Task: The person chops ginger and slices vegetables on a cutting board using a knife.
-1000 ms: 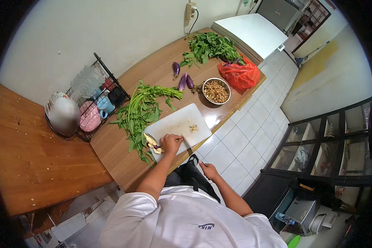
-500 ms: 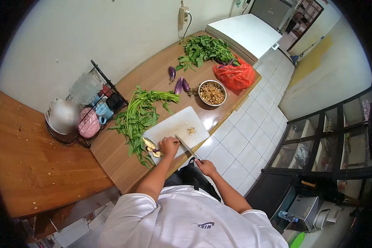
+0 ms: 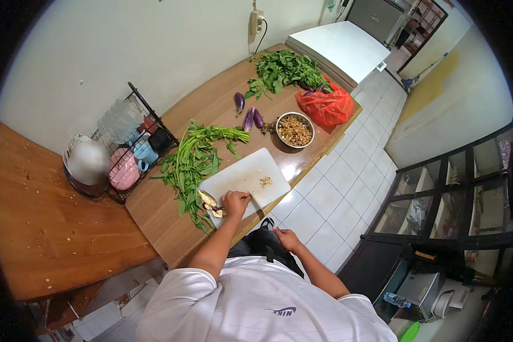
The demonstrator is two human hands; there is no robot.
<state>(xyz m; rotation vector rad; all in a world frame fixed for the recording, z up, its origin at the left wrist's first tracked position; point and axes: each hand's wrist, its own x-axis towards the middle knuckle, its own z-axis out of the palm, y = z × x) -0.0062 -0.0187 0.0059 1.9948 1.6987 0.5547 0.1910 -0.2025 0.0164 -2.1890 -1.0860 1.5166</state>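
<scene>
On the white cutting board (image 3: pixel 268 159), my left hand (image 3: pixel 235 203) is closed, its fingertips pressed together over something small that I cannot make out. Peeled, cut eggplant pieces (image 3: pixel 207 198) lie beside it at the board's left edge. A few small cut bits (image 3: pixel 265 182) rest on the board's right part. My right hand (image 3: pixel 289 239) is off the board, beyond the table's front edge, with curled fingers; what it holds is hidden, and no knife blade can be made out. Leafy green stems (image 3: pixel 191 154) lie just behind the board.
A metal bowl (image 3: pixel 294 130) of chopped pieces stands behind the board, near whole purple eggplants (image 3: pixel 249 119). Farther back are more leafy greens (image 3: pixel 285 68) and a red plastic bag (image 3: pixel 328 107). A black dish rack (image 3: pixel 154 119) with cups stands left.
My right hand has drawn slightly down and away from the board, and the knife blade that lay over the board no longer shows. My left hand stays at nearly the same place.
</scene>
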